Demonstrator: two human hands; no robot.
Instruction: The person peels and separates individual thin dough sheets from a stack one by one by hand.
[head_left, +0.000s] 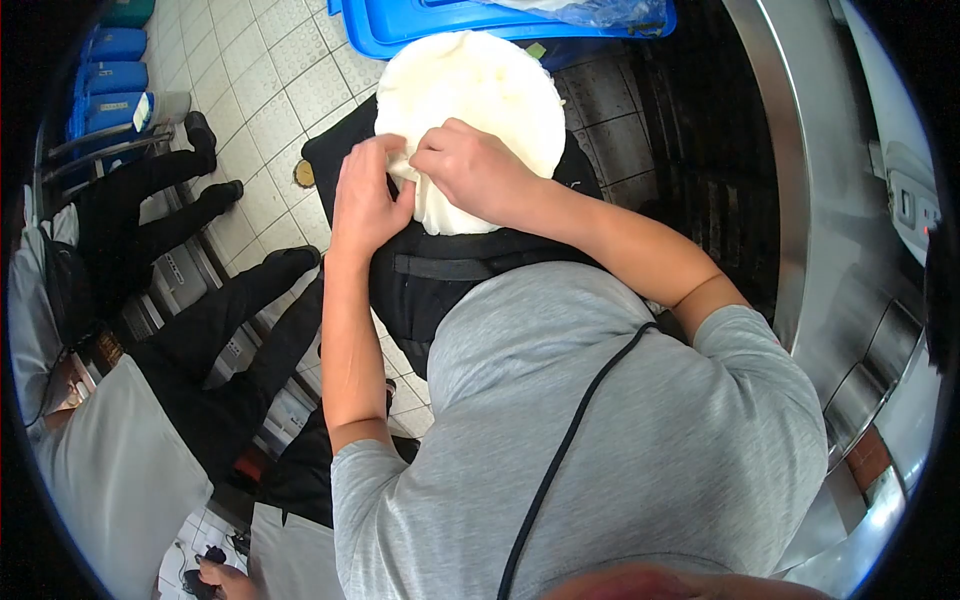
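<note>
A round, pale white stack or sheet point(470, 90) lies in front of my body, over the black apron on my lap. Its surface is soft and uneven, and I cannot tell whether it is thin dough or cloth. Along its near left edge the material gathers into folds. My left hand point(368, 195) grips that edge, fingers on top and thumb towards the right. Close beside it, my right hand point(472, 170) pinches the same folded part with bent fingers. The fingertips of both hands nearly meet, and what lies beneath them is partly hidden.
Beyond the white round is a blue plastic lid or tray point(385, 40) with a clear plastic bag point(600, 10) on it. A metal counter edge point(790, 150) runs along the right. Co-workers' legs point(240, 350) and blue containers point(115, 75) are at the left.
</note>
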